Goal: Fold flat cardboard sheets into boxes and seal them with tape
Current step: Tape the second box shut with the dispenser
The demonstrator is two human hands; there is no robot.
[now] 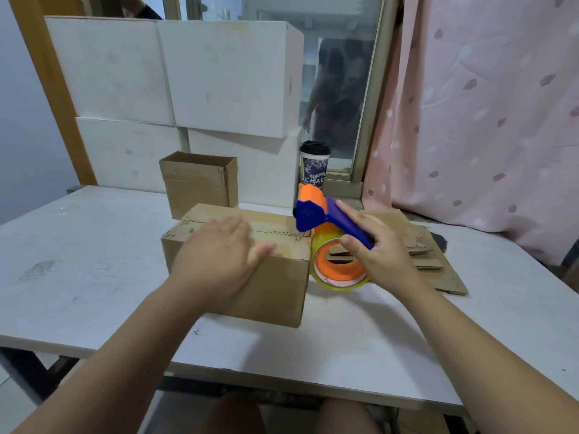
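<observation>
With the closed brown cardboard box point(241, 267) near the table's middle, the flat, spread left hand point(216, 258) presses its flaps while the right hand point(376, 245) grips the blue-and-orange tape dispenser point(326, 227) at its right end, so sealing seems underway, calling for 1 steady pull leftward along the seam.

Left hand point(216, 252): flat, fingers straight, pressing the top of the closed cardboard box point(269, 286).
Right hand point(377, 245): grips the blue handle of the tape dispenser point(326, 233) at the box's right end.
Flat cardboard sheets point(438, 270): stacked right of the dispenser.
Open small box point(200, 183): behind, on the white table point(78, 261).
</observation>
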